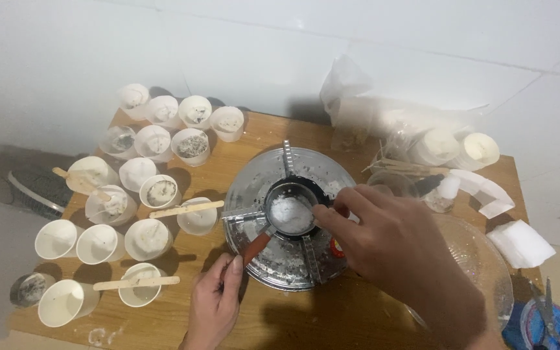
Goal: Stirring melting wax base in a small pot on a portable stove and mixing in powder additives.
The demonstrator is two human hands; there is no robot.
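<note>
A small metal pot [291, 214] with white flakes inside sits on a round metal stove [284, 217] in the middle of a wooden table [306, 321]. My left hand [214, 303] grips the pot's red-brown handle [255, 249] at the stove's near edge. My right hand [384, 240] reaches in from the right, its fingertips pinched at the pot's right rim over the white flakes. I cannot tell whether the fingers hold anything.
Several white paper cups [147, 238], some with wax and wooden sticks [186, 209] across them, crowd the table's left half. Plastic bags and stacked cups [435, 146] stand at the back right. A clear bowl [481, 259], white pads [520, 243] and a blue container [549, 324] are at right.
</note>
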